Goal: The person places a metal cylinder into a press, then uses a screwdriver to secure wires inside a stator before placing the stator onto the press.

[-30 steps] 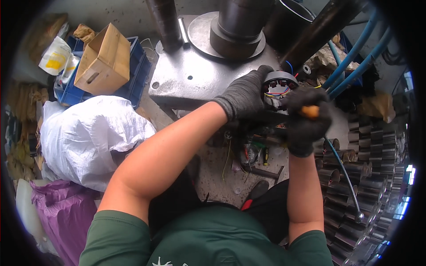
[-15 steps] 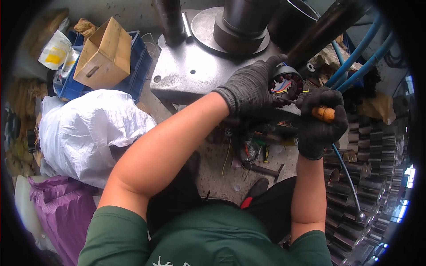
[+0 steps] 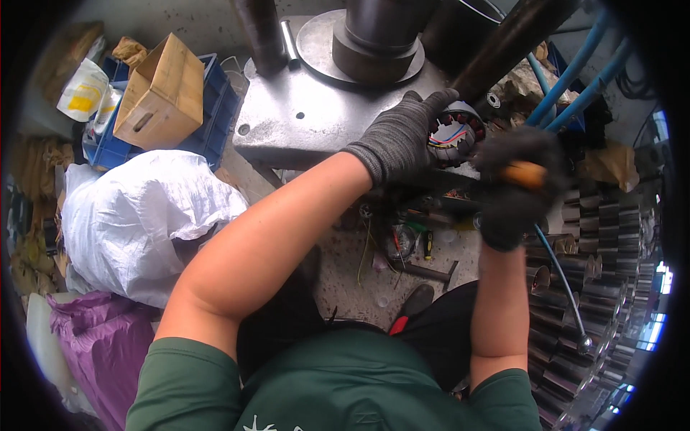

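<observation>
two gloved hands work at the grey steel press table. left hand clamps the round wound motor stator against the table's near right edge, likely to steady it. right hand, blurred, fists an orange-handled tool, now lower and farther right than half a second ago.

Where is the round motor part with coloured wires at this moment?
In the head view, upper right of centre, the round motor part sits at the metal plate's edge, gripped by the gloved left hand, beside the right hand.
</observation>
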### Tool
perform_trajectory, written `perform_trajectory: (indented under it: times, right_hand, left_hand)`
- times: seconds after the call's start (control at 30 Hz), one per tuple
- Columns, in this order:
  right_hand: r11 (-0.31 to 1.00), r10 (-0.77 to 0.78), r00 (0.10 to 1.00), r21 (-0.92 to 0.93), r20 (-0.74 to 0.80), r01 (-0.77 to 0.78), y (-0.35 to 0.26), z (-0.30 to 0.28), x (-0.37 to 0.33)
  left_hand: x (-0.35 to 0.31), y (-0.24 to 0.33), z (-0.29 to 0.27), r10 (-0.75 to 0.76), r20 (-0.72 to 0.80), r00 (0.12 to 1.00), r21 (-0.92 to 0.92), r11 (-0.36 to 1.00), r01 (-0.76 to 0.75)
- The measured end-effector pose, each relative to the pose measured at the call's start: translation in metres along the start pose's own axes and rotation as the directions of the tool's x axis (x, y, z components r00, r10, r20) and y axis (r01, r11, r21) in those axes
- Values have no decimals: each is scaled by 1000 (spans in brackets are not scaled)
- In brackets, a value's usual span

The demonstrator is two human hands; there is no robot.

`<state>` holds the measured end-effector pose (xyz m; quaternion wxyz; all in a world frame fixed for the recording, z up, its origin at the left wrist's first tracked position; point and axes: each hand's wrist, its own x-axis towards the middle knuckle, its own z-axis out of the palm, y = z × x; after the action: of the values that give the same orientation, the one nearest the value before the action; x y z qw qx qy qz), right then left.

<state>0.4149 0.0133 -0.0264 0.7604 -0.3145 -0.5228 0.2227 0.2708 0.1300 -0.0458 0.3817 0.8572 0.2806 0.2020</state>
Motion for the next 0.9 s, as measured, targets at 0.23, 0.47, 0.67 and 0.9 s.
perform_trajectory:
  times: [0.23,0.47,0.67,0.9]
  right_hand:
    - [992,22,999,121,-39,-17,-11,12,9]
    - [978,75,993,201,-95,-54,-4,16,7]
    - [998,52,996,49,-68,-49,12,6,0]
    - [994,112,992,-7,-56,-113,29,-1,-8]
  left_hand:
    - [2,-1,5,37,-48,998,18,999,-36]
    - [-1,-7,4,26,-34,999,14,1000,-26]
    - [1,-8,2,47,-23,999,-7,999,-47]
    - [-1,-2,0,28,6,1000,7,1000,-28]
